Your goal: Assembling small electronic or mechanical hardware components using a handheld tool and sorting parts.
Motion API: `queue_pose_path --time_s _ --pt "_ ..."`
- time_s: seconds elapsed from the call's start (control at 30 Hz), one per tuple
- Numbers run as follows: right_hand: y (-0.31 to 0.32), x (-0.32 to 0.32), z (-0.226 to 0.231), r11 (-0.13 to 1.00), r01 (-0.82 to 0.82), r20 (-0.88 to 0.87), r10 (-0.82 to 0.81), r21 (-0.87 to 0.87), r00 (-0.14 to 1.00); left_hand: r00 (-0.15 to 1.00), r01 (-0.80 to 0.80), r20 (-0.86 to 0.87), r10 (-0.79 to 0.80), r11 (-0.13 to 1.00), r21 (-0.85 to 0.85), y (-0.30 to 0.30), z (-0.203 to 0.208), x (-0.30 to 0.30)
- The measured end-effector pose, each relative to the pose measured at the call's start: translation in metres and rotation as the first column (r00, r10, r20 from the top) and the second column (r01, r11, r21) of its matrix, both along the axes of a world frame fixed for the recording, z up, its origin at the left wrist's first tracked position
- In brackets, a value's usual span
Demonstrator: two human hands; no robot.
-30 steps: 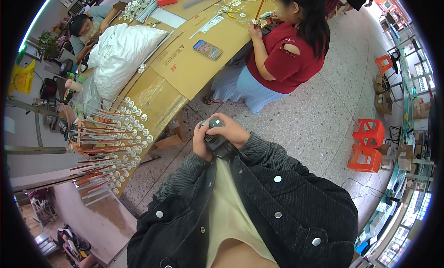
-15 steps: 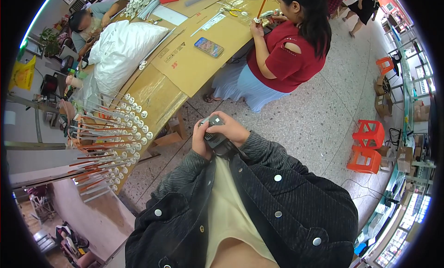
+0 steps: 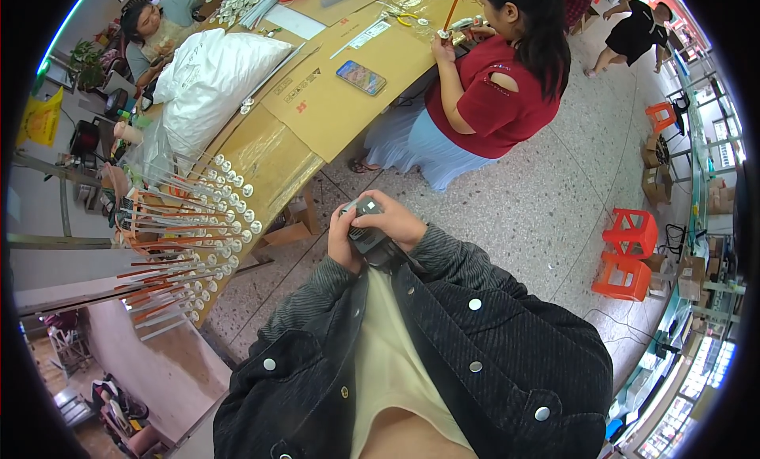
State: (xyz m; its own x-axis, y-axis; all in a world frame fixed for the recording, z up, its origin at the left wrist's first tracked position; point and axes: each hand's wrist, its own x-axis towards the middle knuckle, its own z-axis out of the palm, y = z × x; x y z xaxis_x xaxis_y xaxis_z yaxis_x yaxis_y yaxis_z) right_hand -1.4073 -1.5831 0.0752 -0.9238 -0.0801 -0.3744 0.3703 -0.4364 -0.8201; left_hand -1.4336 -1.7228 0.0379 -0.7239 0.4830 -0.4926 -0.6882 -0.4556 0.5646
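Close in front of my body, both my hands are wrapped round a small dark boxy device (image 3: 369, 234) with a light square on its top. My left hand (image 3: 342, 239) grips its left side. My right hand (image 3: 397, 220) holds the right side, with the thumb lying across the top. The device's underside is hidden by my hands and jacket. Ahead, on the cardboard-covered worktable (image 3: 309, 102), lies a phone (image 3: 361, 77) with a lit screen, out of reach of my hands. Rows of thin rods with round white ends (image 3: 229, 196) lie at the table's left part.
A stuffed white sack (image 3: 207, 87) rests on the table. A person in a red top (image 3: 499, 102) works at its right side, holding a brown rod (image 3: 454, 9). Another person (image 3: 146, 31) sits beyond the sack. Orange stools (image 3: 633, 231) stand on the speckled floor at right.
The person in black at the far right has walked a little nearer. The seated person beyond the sack has raised their head and an arm. My hands keep the same hold.
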Motion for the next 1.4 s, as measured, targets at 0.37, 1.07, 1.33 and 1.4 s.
queue_pose_path --time_s 0.37,1.07,1.33,1.4 --pt "-0.004 0.003 0.000 1.000 0.010 -0.014 -0.010 -0.002 1.000 0.999 -0.032 0.009 0.032 0.999 0.005 -0.002 -0.002 0.004" --pt "0.000 0.017 0.003 0.998 0.047 -0.010 -0.047 0.030 0.999 0.999 0.036 -0.004 -0.036 0.999 0.032 0.002 0.004 0.010" --pt "0.001 0.018 0.003 0.997 0.071 0.010 -0.070 -0.030 0.997 1.000 0.011 0.007 -0.011 0.999 0.035 0.004 0.001 0.009" --pt "0.000 0.016 0.003 0.998 0.055 0.019 -0.054 -0.038 0.998 1.000 -0.008 0.017 0.007 0.999 0.054 0.003 -0.001 0.008"
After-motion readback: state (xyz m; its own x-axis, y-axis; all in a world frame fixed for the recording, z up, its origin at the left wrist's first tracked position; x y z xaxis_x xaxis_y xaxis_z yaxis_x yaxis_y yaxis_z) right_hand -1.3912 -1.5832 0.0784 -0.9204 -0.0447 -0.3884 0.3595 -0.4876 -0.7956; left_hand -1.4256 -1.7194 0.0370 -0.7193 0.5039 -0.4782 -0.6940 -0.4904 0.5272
